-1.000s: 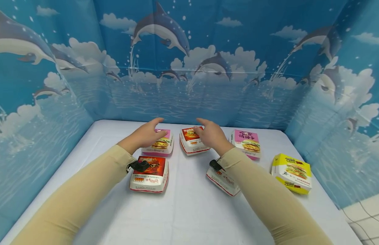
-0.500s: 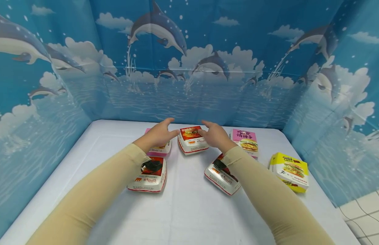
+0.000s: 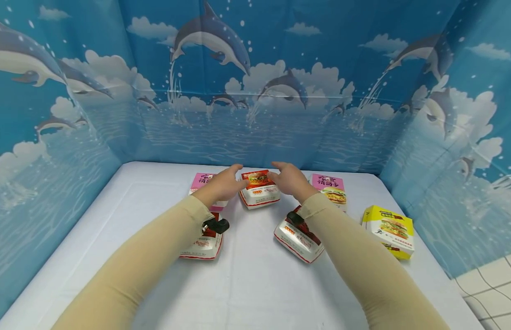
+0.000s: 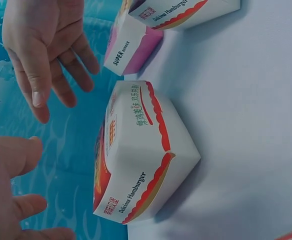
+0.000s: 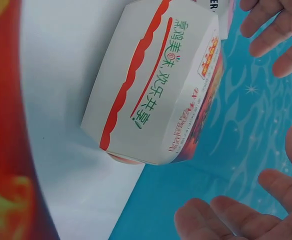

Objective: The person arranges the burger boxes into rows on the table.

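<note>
Dolphin-print curtain (image 3: pixel 255 137) behind white bench (image 3: pixel 247 298); far red-topped box (image 3: pixel 260 195) at bench's twelve o'clock, left hand (image 3: pixel 222 185) at its nine, right hand (image 3: pixel 294 181) at three; fingers (image 5: pixel 192 215) loosely extended, holding nothing; nearer hand unclear.

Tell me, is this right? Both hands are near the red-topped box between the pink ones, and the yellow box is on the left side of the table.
Not quite: the head view shows the yellow box on the right side of the table. The rest holds: the left hand and right hand are near the red-topped box between the pink boxes.
</note>
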Motion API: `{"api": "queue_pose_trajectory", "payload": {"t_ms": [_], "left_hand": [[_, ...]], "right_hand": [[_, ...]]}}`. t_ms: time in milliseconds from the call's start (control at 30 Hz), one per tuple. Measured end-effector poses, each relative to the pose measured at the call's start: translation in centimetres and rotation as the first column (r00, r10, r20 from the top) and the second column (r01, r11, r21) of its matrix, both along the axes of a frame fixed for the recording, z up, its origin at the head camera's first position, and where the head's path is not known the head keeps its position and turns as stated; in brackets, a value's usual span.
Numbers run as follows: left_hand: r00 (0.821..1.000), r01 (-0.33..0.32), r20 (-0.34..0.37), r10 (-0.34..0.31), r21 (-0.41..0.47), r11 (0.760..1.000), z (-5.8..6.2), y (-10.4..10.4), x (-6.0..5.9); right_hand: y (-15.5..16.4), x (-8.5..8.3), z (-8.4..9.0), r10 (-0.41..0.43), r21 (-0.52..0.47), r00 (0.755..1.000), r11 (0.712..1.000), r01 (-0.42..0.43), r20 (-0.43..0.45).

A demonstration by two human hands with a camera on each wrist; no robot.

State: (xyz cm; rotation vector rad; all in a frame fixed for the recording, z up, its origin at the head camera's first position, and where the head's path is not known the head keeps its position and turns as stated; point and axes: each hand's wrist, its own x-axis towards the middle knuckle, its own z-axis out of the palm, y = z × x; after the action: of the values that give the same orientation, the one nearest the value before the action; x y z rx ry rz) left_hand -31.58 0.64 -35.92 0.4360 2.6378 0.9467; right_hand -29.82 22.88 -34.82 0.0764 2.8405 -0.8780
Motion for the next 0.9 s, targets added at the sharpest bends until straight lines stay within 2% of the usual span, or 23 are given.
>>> {"api": "queue_pose_trajectory", "payload": {"t_ms": [267, 467, 700, 900], "left_hand": [[1.000, -0.007, 0.008, 0.007, -0.012, 1.000, -0.7, 0.8, -0.2], [1.000, 0.000, -0.011, 0.000, -0.025, 1.000, -1.3, 1.3, -0.2], [1.000, 0.003, -0.023, -0.004, -0.033, 0.999, -2.2, 1.7, -0.6], [1.000, 0.003, -0.001, -0.003, -0.039, 0.999, -2.8, 2.3, -0.8]], "right_hand": [[-0.2, -0.9, -0.2, 0.002, -0.010, 1.000, 1.000, -0.001, 0.013], [-0.3, -1.4, -0.4, -0.005, -0.007, 0.997, 1.000, 0.006, 0.072], [0.0, -1.8, -0.7, 0.019, 0.070, 0.986, 0.997, -0.031, 0.164], [-0.1, -2.0, -0.9, 0.044, 0.132, 0.977, 0.989, -0.073, 0.208]]}}
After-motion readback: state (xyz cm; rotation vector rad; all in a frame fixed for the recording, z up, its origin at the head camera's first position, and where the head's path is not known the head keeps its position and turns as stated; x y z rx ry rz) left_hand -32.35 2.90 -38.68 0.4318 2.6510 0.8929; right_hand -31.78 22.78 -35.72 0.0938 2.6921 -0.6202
